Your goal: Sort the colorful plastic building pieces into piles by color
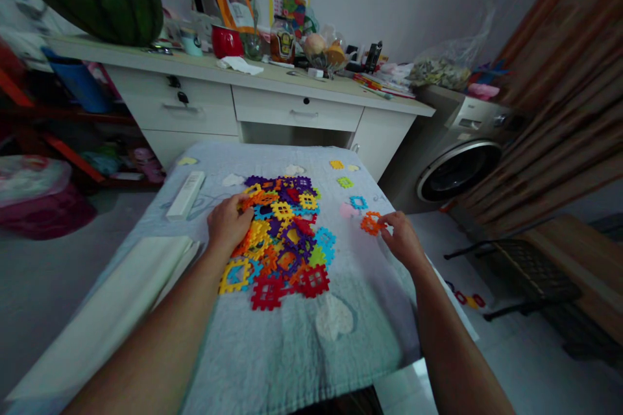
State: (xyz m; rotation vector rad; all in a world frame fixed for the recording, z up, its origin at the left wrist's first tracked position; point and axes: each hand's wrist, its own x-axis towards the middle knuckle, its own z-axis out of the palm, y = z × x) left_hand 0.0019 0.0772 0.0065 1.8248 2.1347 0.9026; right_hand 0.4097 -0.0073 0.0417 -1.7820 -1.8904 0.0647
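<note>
A heap of colourful toothed plastic building pieces (285, 224) in purple, yellow, red, blue and orange lies in the middle of the cloth-covered table (350, 343). My left hand (228, 224) rests at the heap's left edge, fingers curled in against yellow and orange pieces; what they grip, if anything, is hidden. Between the fingertips of my right hand (402, 237) is an orange building piece (371, 224), at the table's right side. Beyond it, a blue piece (359, 202), a green piece (345, 182) and a yellow piece (336, 164) form a loose row.
A slim white box (185, 196) and a folded white cloth or sheet (141, 279) lie on the table's left side. Behind stands a white desk (296, 110) crowded with jars, a watermelon (92, 6) and papers. A washing machine (452, 149) stands at the right.
</note>
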